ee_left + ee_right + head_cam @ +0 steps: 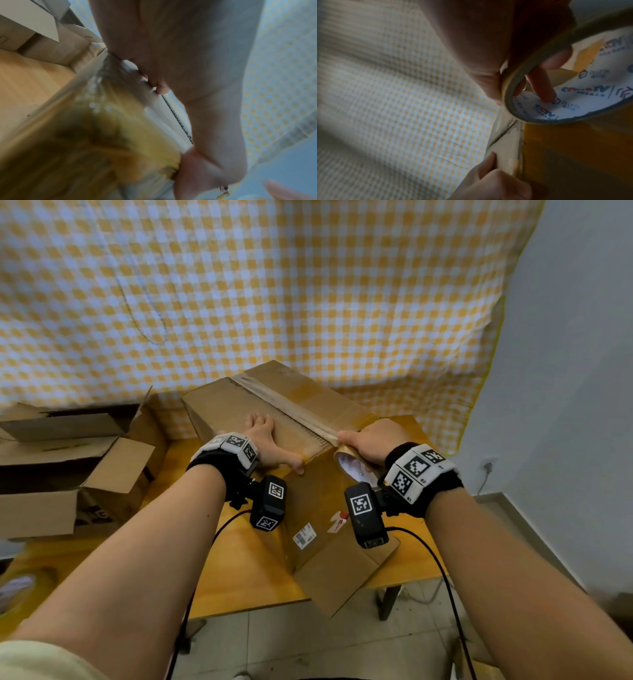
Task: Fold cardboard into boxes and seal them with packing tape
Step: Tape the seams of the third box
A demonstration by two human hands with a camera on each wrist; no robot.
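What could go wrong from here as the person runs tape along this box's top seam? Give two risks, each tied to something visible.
1. The right hand holds the tape roll at the box top's near edge; the strip could wander off the seam or wrinkle.
2. Only the left hand steadies the box, whose lower flap overhangs the table; a hard pull might shift it.

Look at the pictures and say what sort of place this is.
Probably a makeshift packing station in a plain room: a wooden table holding cardboard boxes, a checked cloth hung as a backdrop, and a tape roll in the right hand.
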